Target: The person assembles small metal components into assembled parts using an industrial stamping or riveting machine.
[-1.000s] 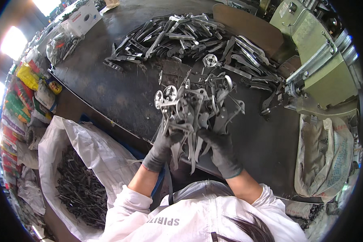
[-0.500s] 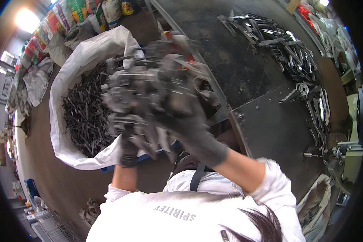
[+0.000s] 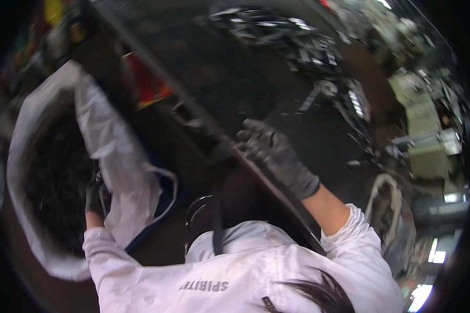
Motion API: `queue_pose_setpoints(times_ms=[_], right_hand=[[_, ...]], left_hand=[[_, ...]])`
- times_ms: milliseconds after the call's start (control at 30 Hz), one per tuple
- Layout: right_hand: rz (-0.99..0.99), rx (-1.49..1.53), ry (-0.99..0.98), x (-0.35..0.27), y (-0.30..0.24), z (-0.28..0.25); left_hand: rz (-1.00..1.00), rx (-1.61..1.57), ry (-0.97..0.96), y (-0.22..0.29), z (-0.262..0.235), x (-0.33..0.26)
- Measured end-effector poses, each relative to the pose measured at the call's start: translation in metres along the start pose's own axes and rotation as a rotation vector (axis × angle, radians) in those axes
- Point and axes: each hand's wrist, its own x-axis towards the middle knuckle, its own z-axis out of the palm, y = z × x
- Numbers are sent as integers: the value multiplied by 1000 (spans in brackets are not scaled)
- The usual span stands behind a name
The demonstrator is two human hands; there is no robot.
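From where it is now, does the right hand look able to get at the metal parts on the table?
Probably yes: the right hand hangs empty over the table edge, with bare tabletop between it and the blurred parts.

A metal workshop: dark workbench [image 3: 230, 78] heaped with metal parts [image 3: 308, 47], machines [image 3: 428, 135] nearby
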Motion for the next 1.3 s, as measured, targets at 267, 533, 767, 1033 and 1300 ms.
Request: queue_pose_setpoints(times_ms=[267, 533, 767, 1033, 1300], right_hand=[[-213, -1319, 1010, -23, -38, -243], [-341, -1366, 1229, 8, -18, -213], [-49, -1078, 1243, 53, -4, -156], [-520, -1004, 405, -59, -30, -24], [-650, -841, 479, -79, 2, -63]], left_hand=[[-229, 42, -142, -5, 35, 74], [-61, 133, 568, 145, 116, 98], [367, -27, -133, 272, 326, 167], [-586, -703, -462, 340, 417, 133], [102, -229, 311, 227, 167, 145]])
